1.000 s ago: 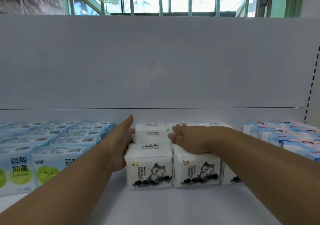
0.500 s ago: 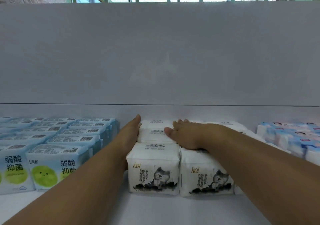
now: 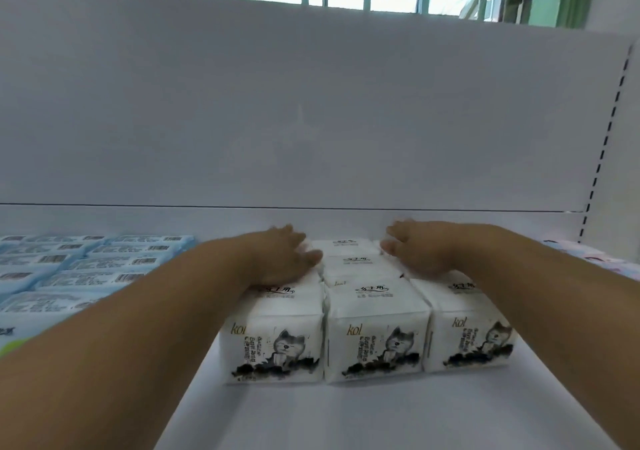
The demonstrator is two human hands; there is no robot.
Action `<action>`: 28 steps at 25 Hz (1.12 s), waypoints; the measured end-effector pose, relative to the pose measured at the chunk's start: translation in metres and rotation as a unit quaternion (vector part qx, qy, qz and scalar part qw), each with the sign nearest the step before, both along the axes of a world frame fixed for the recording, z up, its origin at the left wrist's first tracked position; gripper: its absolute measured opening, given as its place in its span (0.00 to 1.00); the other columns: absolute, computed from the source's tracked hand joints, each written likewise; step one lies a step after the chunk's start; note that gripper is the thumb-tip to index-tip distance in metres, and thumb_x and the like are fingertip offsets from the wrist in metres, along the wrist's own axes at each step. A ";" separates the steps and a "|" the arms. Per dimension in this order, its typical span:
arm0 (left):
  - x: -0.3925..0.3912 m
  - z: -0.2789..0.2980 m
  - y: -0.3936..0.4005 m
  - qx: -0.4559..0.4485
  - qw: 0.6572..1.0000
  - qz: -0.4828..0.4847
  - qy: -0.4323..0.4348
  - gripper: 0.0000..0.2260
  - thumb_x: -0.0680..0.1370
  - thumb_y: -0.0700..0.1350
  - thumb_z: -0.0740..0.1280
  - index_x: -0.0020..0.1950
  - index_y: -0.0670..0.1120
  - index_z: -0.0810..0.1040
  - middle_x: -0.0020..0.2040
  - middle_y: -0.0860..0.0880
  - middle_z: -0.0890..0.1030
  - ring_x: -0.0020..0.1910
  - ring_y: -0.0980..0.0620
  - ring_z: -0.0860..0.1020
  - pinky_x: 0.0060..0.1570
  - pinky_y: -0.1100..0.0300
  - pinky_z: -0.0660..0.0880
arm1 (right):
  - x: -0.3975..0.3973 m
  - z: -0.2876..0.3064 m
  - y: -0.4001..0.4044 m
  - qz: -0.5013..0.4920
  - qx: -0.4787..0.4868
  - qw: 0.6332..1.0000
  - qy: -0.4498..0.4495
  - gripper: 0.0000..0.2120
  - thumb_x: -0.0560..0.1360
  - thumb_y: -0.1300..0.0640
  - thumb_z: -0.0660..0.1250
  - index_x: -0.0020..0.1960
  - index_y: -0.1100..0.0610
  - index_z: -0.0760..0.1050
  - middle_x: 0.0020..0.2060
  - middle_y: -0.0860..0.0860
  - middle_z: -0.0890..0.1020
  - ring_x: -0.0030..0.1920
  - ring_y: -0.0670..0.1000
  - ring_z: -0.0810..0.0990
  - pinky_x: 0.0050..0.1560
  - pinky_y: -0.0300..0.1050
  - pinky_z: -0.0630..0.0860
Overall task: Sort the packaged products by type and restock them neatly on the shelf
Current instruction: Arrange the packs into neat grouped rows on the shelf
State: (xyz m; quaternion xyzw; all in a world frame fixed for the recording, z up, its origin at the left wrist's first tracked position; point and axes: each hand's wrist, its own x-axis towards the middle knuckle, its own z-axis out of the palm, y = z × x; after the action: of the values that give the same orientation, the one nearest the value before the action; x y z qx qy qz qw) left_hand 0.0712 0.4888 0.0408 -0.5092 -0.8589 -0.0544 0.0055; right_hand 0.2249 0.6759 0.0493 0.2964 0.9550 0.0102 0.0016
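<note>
Three rows of white tissue packs with an ink cat drawing stand side by side on the white shelf, running toward the back panel. My left hand lies flat on top of the left row, fingers spread. On top of the right row rests my right hand, palm down, also spread. The middle row shows between the two hands. Neither hand grips a pack. Both hands are a little blurred.
Light blue packs with barcodes fill the shelf to the left, several rows deep. Pale blue and pink packs peek out at the right behind my forearm. The white back panel rises behind; a slotted upright stands at the right.
My left hand has come off the left side of the white packs onto their top. My right hand has shifted right, from the middle row to the right row. The view has moved closer.
</note>
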 end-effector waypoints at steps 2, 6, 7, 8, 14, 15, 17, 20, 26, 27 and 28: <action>-0.001 -0.007 0.009 -0.064 0.998 -0.008 0.005 0.29 0.82 0.62 0.44 0.80 0.49 0.49 0.81 0.47 0.47 0.79 0.46 0.48 0.75 0.48 0.48 | 0.003 -0.011 0.005 -0.023 -0.027 0.999 -0.025 0.30 0.83 0.41 0.44 0.80 0.57 0.51 0.79 0.54 0.52 0.79 0.54 0.52 0.78 0.52 0.50; -0.009 -0.011 0.017 -0.106 0.994 -0.002 0.010 0.31 0.81 0.63 0.41 0.80 0.50 0.45 0.80 0.47 0.44 0.79 0.45 0.44 0.77 0.46 0.45 | -0.004 -0.018 0.005 -0.021 -0.062 0.998 -0.005 0.29 0.85 0.44 0.42 0.80 0.60 0.49 0.79 0.57 0.50 0.79 0.55 0.50 0.76 0.51 0.49; -0.009 -0.010 0.018 -0.118 0.993 -0.004 0.013 0.33 0.79 0.64 0.40 0.81 0.49 0.45 0.80 0.46 0.43 0.79 0.44 0.43 0.77 0.45 0.45 | -0.005 -0.017 0.005 -0.021 -0.064 0.998 -0.004 0.29 0.85 0.44 0.42 0.80 0.59 0.50 0.79 0.57 0.51 0.79 0.55 0.51 0.76 0.51 0.49; -0.006 -0.008 0.017 -0.120 0.993 -0.003 0.005 0.34 0.78 0.65 0.40 0.81 0.49 0.45 0.80 0.46 0.43 0.79 0.44 0.43 0.77 0.46 0.45 | -0.004 -0.016 0.006 -0.021 -0.065 0.998 -0.003 0.28 0.85 0.44 0.43 0.79 0.59 0.52 0.79 0.57 0.53 0.79 0.55 0.52 0.76 0.51 0.50; 0.019 0.007 0.001 -0.011 0.998 -0.008 -0.059 0.32 0.79 0.66 0.54 0.80 0.56 0.52 0.80 0.54 0.55 0.78 0.51 0.56 0.74 0.54 0.52 | 0.017 0.000 0.005 0.022 -0.080 0.995 0.053 0.32 0.80 0.34 0.49 0.79 0.48 0.56 0.79 0.46 0.56 0.78 0.50 0.54 0.77 0.56 0.49; 0.025 0.010 0.001 -0.022 0.998 -0.016 -0.054 0.32 0.77 0.67 0.56 0.79 0.59 0.53 0.79 0.55 0.57 0.77 0.51 0.58 0.73 0.53 0.53 | 0.023 0.005 0.001 0.032 -0.088 0.994 0.051 0.34 0.77 0.31 0.52 0.79 0.45 0.56 0.78 0.44 0.56 0.78 0.50 0.55 0.77 0.56 0.50; 0.031 0.010 0.004 -0.062 0.997 -0.024 -0.029 0.31 0.77 0.67 0.57 0.78 0.61 0.56 0.79 0.55 0.58 0.77 0.50 0.58 0.74 0.51 0.53 | 0.031 0.006 -0.012 0.042 -0.096 0.994 0.019 0.37 0.73 0.29 0.58 0.78 0.41 0.56 0.78 0.42 0.57 0.77 0.50 0.57 0.76 0.56 0.52; 0.031 0.007 0.014 -0.061 0.998 -0.030 -0.007 0.25 0.81 0.60 0.57 0.78 0.59 0.59 0.79 0.54 0.59 0.77 0.50 0.58 0.74 0.52 0.54 | 0.031 -0.004 -0.024 0.043 -0.071 0.997 0.002 0.35 0.75 0.30 0.59 0.78 0.42 0.56 0.78 0.43 0.59 0.77 0.50 0.58 0.76 0.55 0.56; 0.042 0.007 -0.010 0.038 0.998 -0.040 -0.033 0.24 0.81 0.61 0.57 0.76 0.58 0.63 0.77 0.54 0.64 0.74 0.51 0.63 0.71 0.53 0.58 | 0.049 -0.006 -0.030 0.080 -0.087 0.990 0.074 0.38 0.74 0.29 0.53 0.78 0.46 0.56 0.78 0.43 0.57 0.77 0.48 0.56 0.77 0.52 0.53; 0.046 0.009 -0.023 0.055 0.997 -0.039 -0.031 0.26 0.79 0.64 0.57 0.76 0.59 0.62 0.76 0.57 0.63 0.74 0.52 0.63 0.71 0.54 0.59 | 0.056 -0.003 -0.031 0.092 -0.083 0.990 0.068 0.44 0.69 0.25 0.54 0.79 0.46 0.55 0.78 0.41 0.57 0.77 0.47 0.56 0.76 0.50 0.53; 0.050 0.010 -0.035 0.043 0.998 -0.037 -0.017 0.30 0.76 0.68 0.57 0.77 0.61 0.59 0.77 0.59 0.61 0.75 0.54 0.61 0.72 0.54 0.58 | 0.064 -0.002 -0.031 0.106 -0.069 0.991 0.047 0.49 0.65 0.22 0.57 0.79 0.45 0.53 0.78 0.41 0.56 0.77 0.47 0.57 0.76 0.49 0.54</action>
State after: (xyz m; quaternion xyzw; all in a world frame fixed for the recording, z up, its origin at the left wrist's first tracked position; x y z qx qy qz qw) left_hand 0.1215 0.4541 0.0511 -0.5392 -0.8362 -0.0997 0.0108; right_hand 0.2888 0.6451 0.0471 0.1929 0.9784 -0.0699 -0.0240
